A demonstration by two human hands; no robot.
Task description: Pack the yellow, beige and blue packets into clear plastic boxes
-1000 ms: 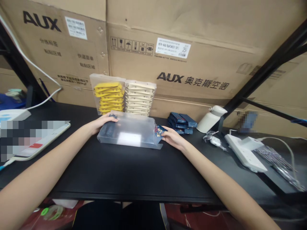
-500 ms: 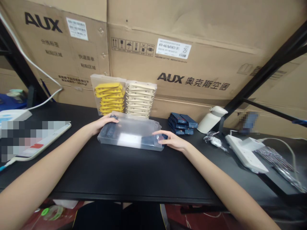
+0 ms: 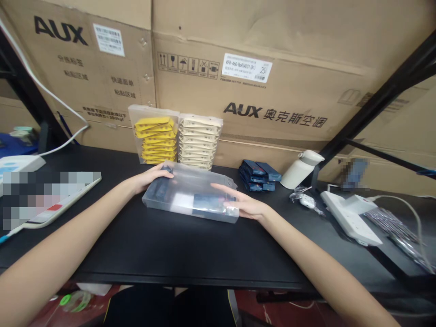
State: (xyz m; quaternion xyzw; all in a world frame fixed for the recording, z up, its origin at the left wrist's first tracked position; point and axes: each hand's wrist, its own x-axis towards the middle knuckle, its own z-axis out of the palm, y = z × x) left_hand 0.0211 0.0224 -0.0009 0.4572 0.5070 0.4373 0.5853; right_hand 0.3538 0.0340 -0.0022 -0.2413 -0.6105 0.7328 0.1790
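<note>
A translucent plastic box (image 3: pixel 190 179) lies tilted just above or on the black table, its right end open. My left hand (image 3: pixel 153 176) is closed around the box's left end, thumb on its upper face. My right hand (image 3: pixel 247 205) reaches into the open right end, its fingers seen blurred through the plastic. They are around the end of a dark blue packet (image 3: pixel 209 203) inside; the exact grip is partly hidden. More dark blue packets (image 3: pixel 160 187) show at the box's left end, with a white patch (image 3: pixel 183 200) between.
Behind stand a box of yellow packets (image 3: pixel 158 141) and a box of cream packets (image 3: pixel 199 141). To the right are stacked dark blue packets (image 3: pixel 259 175), a white bottle (image 3: pixel 301 170) and a power strip (image 3: pixel 350 220). A tablet (image 3: pixel 68 200) lies left. Cardboard boxes (image 3: pixel 289 95) form the back.
My right hand has gone deeper into the box's open end, together with the dark blue packet. The box has shifted slightly right and toward me, with my left hand still on it.
</note>
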